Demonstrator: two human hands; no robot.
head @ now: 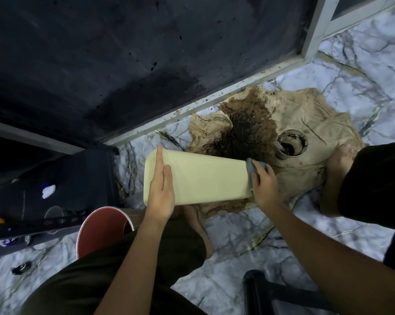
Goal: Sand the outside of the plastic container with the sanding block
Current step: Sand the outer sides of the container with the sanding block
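Container [201, 178] steadied by your flat, open left hand [161, 192]; your right hand [263, 185] grips what looks like the sanding block [251, 167] at its end.

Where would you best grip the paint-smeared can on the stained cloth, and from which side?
Grip the can around its outer wall, just below the rim, coming from its right, probably. It stands upright and open, with a stick leaning inside on the left and dark residue coating the rim, so a top or inside pinch looks messy.

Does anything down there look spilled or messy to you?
Yes. The tan cloth on the marble floor has a big dark brown stain, beside a small cup smeared with dark residue. Dark specks also dot the frame strip nearby, like splatter.
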